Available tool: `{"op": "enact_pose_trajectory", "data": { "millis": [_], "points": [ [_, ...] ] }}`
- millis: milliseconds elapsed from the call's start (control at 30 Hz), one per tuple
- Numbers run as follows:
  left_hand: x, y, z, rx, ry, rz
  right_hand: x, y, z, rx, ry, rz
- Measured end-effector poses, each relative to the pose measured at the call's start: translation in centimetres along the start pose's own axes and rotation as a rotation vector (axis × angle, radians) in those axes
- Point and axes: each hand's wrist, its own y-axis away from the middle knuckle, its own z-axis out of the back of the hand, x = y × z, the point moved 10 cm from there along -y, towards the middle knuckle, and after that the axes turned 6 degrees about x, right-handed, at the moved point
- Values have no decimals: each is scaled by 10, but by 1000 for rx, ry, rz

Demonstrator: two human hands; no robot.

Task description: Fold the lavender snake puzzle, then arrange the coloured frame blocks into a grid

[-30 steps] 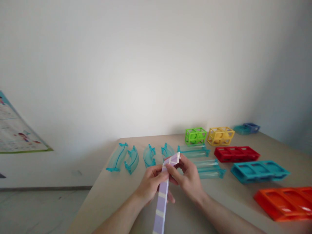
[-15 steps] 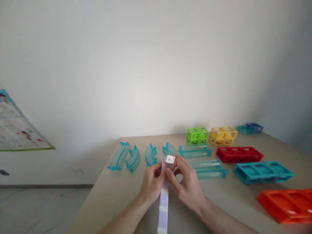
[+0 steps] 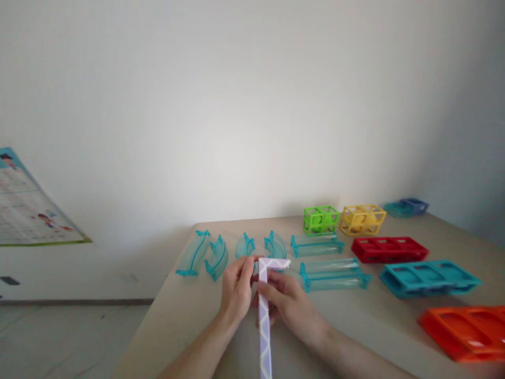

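Closest to me, above the near edge of the desk (image 3: 185, 326), both hands hold a segmented lilac-and-white twist-puzzle strip (image 3: 264, 326). Its long run points back toward me and its far end is bent sideways into a short arm. My left hand (image 3: 235, 287) is closed around the strip just below the bend; my right hand (image 3: 284, 301) is wrapped over it from the other side, thumb laid across the stem.

I judge the strip light, hard plastic, stiff within each wedge but loose at the joints, so it will flop if held at one end. The better hold is on two neighbouring segments, one in each hand. The smooth faces may slip.

Beyond the hands, clear teal curved track pieces (image 3: 205, 253) and straight track pieces (image 3: 334, 275) lie in a row. Further right sit orange (image 3: 465, 329), teal (image 3: 430, 276) and red (image 3: 389, 248) slotted blocks. Farthest back stand a green cage block (image 3: 321, 219) and a yellow cage block (image 3: 363, 219).
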Motion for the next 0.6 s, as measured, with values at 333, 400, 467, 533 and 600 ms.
{"op": "enact_pose_trajectory", "data": {
  "millis": [333,400,467,533,600],
  "points": [
    [-19,-11,-4,309,45,-115,5,10,-25,280,-605,-164],
    [-15,-13,-2,325,59,-94,4,10,-23,288,-550,-202],
    [-13,-14,-3,380,95,-64,8,9,-21,288,-442,-190],
    [-9,-16,-6,446,143,-6,13,8,-20,280,-310,-150],
    [-3,-16,-7,500,187,60,15,8,-19,268,-192,-131]
  ]
}}
